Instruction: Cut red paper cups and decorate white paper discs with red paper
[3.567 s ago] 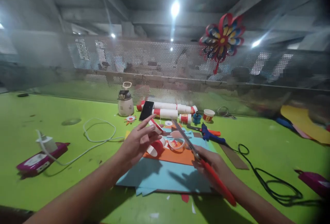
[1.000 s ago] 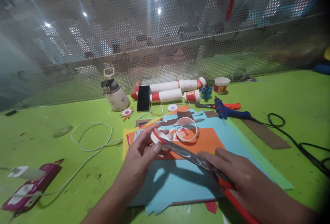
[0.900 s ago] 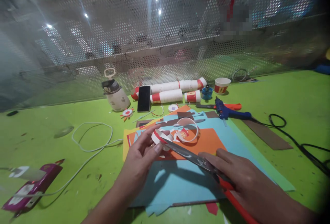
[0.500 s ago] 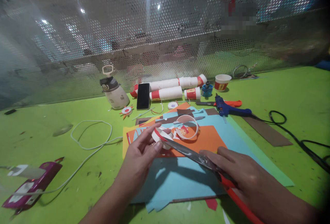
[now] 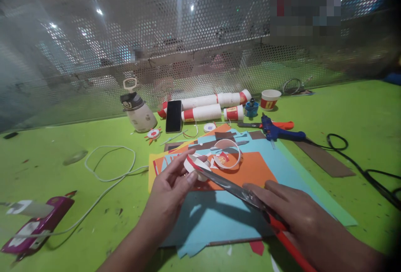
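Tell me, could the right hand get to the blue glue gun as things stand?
Probably, though not freely: the glue gun lies uncovered on the table beyond the right hand, but that hand is gripping the red-handled scissors.

Left hand [image 5: 171, 186] pinches a curled red-and-white paper strip [image 5: 194, 166] between thumb and fingertips, just above the orange sheet [image 5: 255, 171]. Right hand [image 5: 291, 215] grips the red-handled scissors [image 5: 233, 189]; the blades point up and left, and the tips meet the strip at the left hand's fingers. A loose paper ring [image 5: 231, 157] lies on the orange sheet just beyond. The orange sheet rests on a light blue sheet [image 5: 213, 217] on the green table [image 5: 360, 109]. At the table's far side: bottle [image 5: 137, 108], phone [image 5: 173, 116], stacked paper cups [image 5: 216, 100] on their sides, single cup [image 5: 270, 98], blue glue gun [image 5: 278, 133]. At left: white cable [image 5: 108, 167], magenta device [image 5: 36, 225].
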The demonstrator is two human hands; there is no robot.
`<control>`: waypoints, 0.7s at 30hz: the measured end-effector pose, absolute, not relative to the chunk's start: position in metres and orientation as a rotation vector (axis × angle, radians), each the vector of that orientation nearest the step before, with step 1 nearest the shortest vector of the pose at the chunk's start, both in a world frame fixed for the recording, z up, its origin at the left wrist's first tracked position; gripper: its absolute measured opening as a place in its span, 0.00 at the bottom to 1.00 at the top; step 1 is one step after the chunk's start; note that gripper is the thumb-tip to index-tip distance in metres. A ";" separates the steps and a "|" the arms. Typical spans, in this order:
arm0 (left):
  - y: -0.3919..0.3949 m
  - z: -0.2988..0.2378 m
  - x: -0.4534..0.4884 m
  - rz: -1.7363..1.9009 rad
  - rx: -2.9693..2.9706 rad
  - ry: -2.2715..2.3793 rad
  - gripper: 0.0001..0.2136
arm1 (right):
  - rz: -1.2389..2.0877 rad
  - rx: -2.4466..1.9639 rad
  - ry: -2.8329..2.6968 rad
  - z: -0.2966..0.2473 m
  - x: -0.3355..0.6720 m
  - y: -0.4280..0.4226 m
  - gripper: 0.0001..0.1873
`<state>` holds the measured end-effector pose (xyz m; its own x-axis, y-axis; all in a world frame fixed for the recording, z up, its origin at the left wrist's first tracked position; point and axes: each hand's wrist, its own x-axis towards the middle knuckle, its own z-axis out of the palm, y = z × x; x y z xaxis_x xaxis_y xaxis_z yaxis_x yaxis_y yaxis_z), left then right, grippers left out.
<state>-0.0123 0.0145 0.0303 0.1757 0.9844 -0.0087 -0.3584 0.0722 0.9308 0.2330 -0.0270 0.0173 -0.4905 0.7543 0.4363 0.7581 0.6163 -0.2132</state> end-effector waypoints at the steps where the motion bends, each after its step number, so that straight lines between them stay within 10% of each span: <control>1: 0.014 0.030 -0.012 1.212 0.976 0.831 0.20 | 0.013 -1.200 -2.354 0.017 0.233 -0.027 0.23; 21: 0.013 0.027 -0.017 1.145 1.132 0.906 0.22 | -0.011 -1.206 -2.354 0.017 0.234 -0.024 0.25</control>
<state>-0.0168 0.0131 0.0274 0.2049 0.9787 0.0117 -0.2141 0.0331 0.9762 0.2340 -0.0243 0.0173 -0.4886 0.7605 0.4278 0.7645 0.6094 -0.2102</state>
